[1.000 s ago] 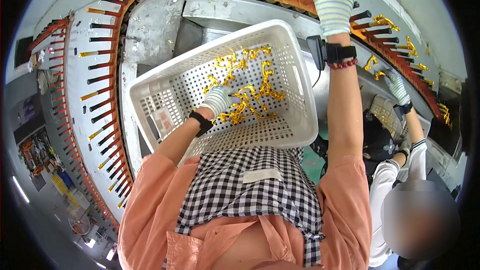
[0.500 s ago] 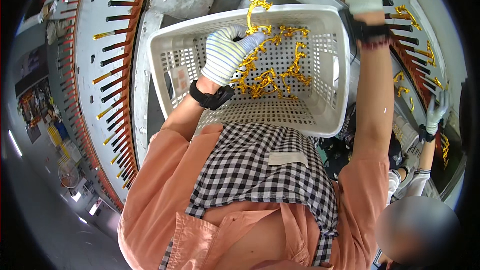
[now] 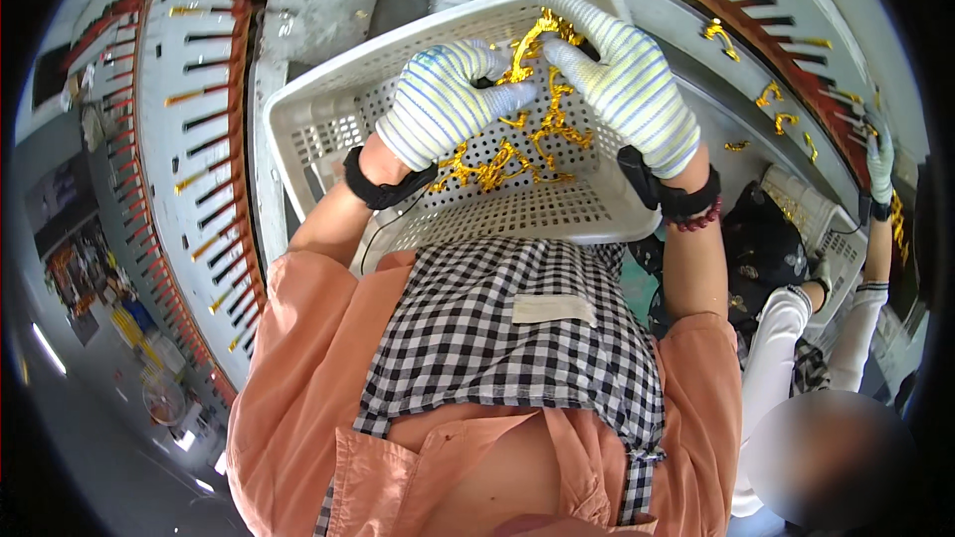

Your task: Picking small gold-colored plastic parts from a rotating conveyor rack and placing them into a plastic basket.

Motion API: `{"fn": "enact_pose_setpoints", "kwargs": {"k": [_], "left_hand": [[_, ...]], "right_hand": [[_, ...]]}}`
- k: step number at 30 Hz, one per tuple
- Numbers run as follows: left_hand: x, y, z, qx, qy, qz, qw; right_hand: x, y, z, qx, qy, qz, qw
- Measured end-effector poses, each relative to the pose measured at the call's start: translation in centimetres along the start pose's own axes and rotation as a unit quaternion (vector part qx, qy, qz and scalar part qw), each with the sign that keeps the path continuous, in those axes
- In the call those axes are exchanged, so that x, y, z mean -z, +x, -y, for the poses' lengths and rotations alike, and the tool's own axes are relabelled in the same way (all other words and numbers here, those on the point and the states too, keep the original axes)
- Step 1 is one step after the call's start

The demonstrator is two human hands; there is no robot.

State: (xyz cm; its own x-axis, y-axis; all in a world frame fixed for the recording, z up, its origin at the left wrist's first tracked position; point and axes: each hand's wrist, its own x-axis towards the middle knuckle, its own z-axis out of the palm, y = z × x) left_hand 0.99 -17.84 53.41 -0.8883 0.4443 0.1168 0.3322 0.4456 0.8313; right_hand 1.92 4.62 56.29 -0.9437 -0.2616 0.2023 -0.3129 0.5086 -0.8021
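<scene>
A worker's gloved left hand (image 3: 438,104) pinches the lower end of a branching gold piece (image 3: 535,40) between thumb and fingers, above the far side of a white perforated basket (image 3: 572,217). The gloved right hand (image 3: 637,85), at the picture's upper edge beside the peg-lined conveyor (image 3: 239,89) half a second ago, now curves around the piece's upper end; whether its fingers are fully closed there is hard to tell. A second earlier the left hand was down in the basket, where other gold pieces (image 3: 502,167) lie. At right, a co-worker's gloved hand (image 3: 879,161) is raised near the conveyor's pegs.
</scene>
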Motion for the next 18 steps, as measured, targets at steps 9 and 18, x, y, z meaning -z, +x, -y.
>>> {"fn": "enact_pose_setpoints", "kwargs": {"k": [9,18], "left_hand": [[1.5,11.7,-0.3,-0.15,0.097,-0.01,0.984],[3.7,25.3,1.4,0.024,0.173,-0.028,0.984]], "right_hand": [[4.8,-7.6,-1.9,-0.305,0.308,-0.251,0.866],[6.3,-10.2,-6.5,-0.302,0.35,-0.351,0.814]]}}
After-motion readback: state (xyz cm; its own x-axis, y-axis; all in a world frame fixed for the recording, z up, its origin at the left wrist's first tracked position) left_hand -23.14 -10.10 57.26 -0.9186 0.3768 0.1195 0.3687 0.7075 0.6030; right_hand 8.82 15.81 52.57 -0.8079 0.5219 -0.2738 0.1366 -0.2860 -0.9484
